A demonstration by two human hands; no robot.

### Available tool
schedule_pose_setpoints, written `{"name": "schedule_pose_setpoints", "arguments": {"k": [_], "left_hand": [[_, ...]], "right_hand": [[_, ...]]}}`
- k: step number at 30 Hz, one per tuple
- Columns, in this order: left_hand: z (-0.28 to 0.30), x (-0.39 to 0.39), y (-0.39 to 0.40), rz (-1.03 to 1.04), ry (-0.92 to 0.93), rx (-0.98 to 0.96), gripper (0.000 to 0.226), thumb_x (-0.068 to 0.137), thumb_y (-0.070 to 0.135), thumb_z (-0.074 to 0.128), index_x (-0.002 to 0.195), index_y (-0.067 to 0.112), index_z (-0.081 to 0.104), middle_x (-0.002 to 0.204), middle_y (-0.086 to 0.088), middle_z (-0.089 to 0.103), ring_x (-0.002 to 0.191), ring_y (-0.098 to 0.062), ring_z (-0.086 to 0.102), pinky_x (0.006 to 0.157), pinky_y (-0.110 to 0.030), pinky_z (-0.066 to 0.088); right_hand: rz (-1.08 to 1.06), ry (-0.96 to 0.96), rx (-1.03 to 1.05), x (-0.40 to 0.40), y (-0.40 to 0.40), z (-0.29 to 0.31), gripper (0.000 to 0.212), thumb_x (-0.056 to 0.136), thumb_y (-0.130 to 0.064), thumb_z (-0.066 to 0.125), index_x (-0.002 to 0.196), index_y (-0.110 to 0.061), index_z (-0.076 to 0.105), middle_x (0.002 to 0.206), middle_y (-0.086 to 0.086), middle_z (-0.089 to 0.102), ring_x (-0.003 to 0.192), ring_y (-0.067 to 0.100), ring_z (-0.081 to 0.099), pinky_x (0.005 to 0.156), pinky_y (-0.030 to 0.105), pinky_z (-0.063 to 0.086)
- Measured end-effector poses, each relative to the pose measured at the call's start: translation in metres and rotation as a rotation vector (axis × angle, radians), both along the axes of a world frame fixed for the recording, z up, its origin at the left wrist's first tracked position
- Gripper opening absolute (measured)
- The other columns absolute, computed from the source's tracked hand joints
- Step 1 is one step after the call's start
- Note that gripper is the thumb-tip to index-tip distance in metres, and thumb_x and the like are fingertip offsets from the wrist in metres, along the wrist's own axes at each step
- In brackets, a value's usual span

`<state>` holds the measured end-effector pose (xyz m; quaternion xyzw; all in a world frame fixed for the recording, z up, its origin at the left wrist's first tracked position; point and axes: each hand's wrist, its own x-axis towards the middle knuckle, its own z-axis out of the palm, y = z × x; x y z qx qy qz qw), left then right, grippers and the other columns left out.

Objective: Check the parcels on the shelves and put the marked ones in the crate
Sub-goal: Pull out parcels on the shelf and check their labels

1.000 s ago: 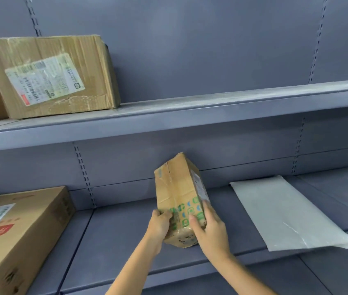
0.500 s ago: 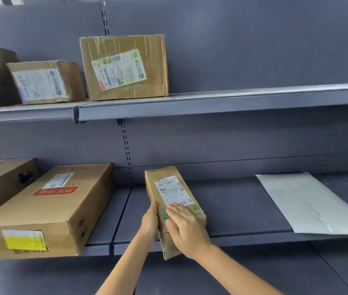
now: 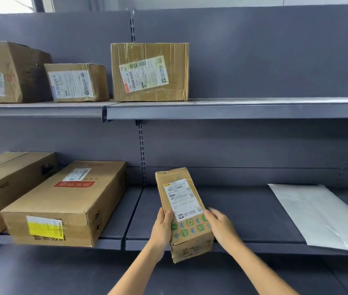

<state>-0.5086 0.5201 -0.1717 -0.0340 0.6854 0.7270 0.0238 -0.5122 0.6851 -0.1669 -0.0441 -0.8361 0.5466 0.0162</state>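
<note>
Where only two boxes showed on the lower shelf (image 3: 222,244) half a second ago, the view has swung right to left and a dark box (image 3: 9,71) now shows fully on the upper shelf. The left hand (image 3: 162,228) still grips the parcel's (image 3: 184,211) left edge above the lower shelf's front. The right hand (image 3: 222,227) has slid off the label and now clasps the right side. A white mailer (image 3: 322,216) lies farther right.

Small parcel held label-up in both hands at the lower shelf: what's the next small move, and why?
Probably read the label for a mark. The left hand and right hand grip the small parcel by its sides, its white shipping label facing the camera and uncovered. No crate is in view, so placing comes later.
</note>
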Motion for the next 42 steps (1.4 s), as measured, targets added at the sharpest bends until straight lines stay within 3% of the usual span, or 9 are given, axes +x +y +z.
{"name": "schedule_pose_setpoints", "arguments": {"k": [2, 7, 11, 15, 21, 28, 33, 37, 42], "left_hand": [[-0.001, 0.007, 0.002, 0.005, 0.030, 0.076, 0.017, 0.100, 0.028, 0.036, 0.112, 0.030, 0.048, 0.114, 0.000, 0.065, 0.099, -0.019, 0.066, 0.070, -0.026, 0.054], [0.003, 0.024, 0.002, 0.057, 0.117, 0.181, 0.028, 0.098, 0.011, 0.037, 0.113, 0.030, 0.050, 0.115, -0.001, 0.064, 0.105, -0.024, 0.063, 0.089, -0.041, 0.051], [0.015, 0.026, -0.003, 0.064, 0.202, 0.149, 0.037, 0.095, 0.006, 0.038, 0.122, 0.028, 0.050, 0.115, 0.002, 0.066, 0.104, -0.021, 0.064, 0.087, -0.041, 0.052], [0.026, 0.022, -0.012, 0.055, 0.230, 0.082, 0.030, 0.095, 0.008, 0.042, 0.115, 0.023, 0.060, 0.102, 0.002, 0.073, 0.091, -0.018, 0.070, 0.076, -0.035, 0.056], [0.046, 0.003, -0.035, 0.100, 0.081, 0.023, 0.018, 0.095, 0.012, 0.047, 0.095, 0.020, 0.063, 0.082, 0.001, 0.072, 0.071, -0.016, 0.069, 0.071, -0.034, 0.057], [0.042, -0.006, -0.058, -0.015, -0.025, 0.120, 0.034, 0.093, -0.001, 0.039, 0.098, 0.026, 0.059, 0.084, -0.001, 0.074, 0.073, -0.017, 0.069, 0.068, -0.033, 0.053], [0.033, -0.022, -0.071, 0.051, -0.105, 0.164, 0.036, 0.097, 0.006, 0.036, 0.127, 0.024, 0.046, 0.096, -0.008, 0.070, 0.083, -0.025, 0.066, 0.070, -0.036, 0.053], [0.044, -0.042, -0.069, 0.108, -0.072, 0.117, 0.031, 0.099, 0.001, 0.030, 0.091, 0.021, 0.052, 0.087, -0.006, 0.065, 0.076, -0.021, 0.062, 0.065, -0.031, 0.049], [0.037, -0.070, -0.077, 0.177, -0.039, 0.082, 0.028, 0.099, 0.007, 0.034, 0.089, 0.021, 0.057, 0.087, -0.005, 0.067, 0.077, -0.021, 0.064, 0.066, -0.031, 0.051]], "right_hand": [[0.045, -0.017, -0.103, 0.007, -0.006, -0.008, 0.027, 0.096, -0.037, 0.038, 0.099, -0.028, 0.063, 0.107, 0.005, 0.068, 0.098, 0.019, 0.062, 0.088, 0.037, 0.050], [0.111, 0.160, -0.243, 0.025, -0.009, -0.028, 0.032, 0.091, -0.033, 0.051, 0.123, -0.031, 0.054, 0.108, -0.010, 0.069, 0.099, 0.004, 0.064, 0.084, 0.023, 0.051], [0.086, 0.235, -0.299, 0.033, -0.018, -0.037, 0.046, 0.084, -0.046, 0.052, 0.128, -0.034, 0.046, 0.114, -0.016, 0.064, 0.104, 0.000, 0.061, 0.086, 0.022, 0.050], [0.035, 0.241, -0.301, 0.028, -0.028, -0.034, 0.026, 0.095, -0.027, 0.048, 0.118, -0.036, 0.052, 0.109, -0.012, 0.066, 0.103, 0.007, 0.061, 0.084, 0.022, 0.048], [0.130, 0.169, -0.264, 0.008, -0.049, -0.019, 0.038, 0.090, -0.040, 0.049, 0.127, -0.036, 0.047, 0.114, -0.011, 0.064, 0.105, 0.011, 0.060, 0.092, 0.034, 0.048], [0.160, 0.091, -0.347, -0.020, -0.067, -0.016, 0.033, 0.095, -0.020, 0.044, 0.128, -0.027, 0.048, 0.113, -0.005, 0.064, 0.099, 0.008, 0.062, 0.078, 0.021, 0.047], [0.207, 0.072, -0.303, -0.045, -0.082, -0.020, 0.042, 0.096, -0.022, 0.043, 0.137, -0.023, 0.039, 0.117, -0.005, 0.063, 0.100, 0.006, 0.061, 0.074, 0.016, 0.048], [0.175, 0.067, -0.325, -0.070, -0.095, -0.015, 0.036, 0.095, -0.014, 0.042, 0.130, -0.022, 0.046, 0.115, 0.000, 0.065, 0.095, 0.008, 0.063, 0.068, 0.014, 0.048], [0.152, 0.053, -0.333, -0.093, -0.108, -0.016, 0.042, 0.096, -0.017, 0.041, 0.137, -0.023, 0.039, 0.119, 0.000, 0.063, 0.100, 0.009, 0.062, 0.067, 0.011, 0.048]]}}
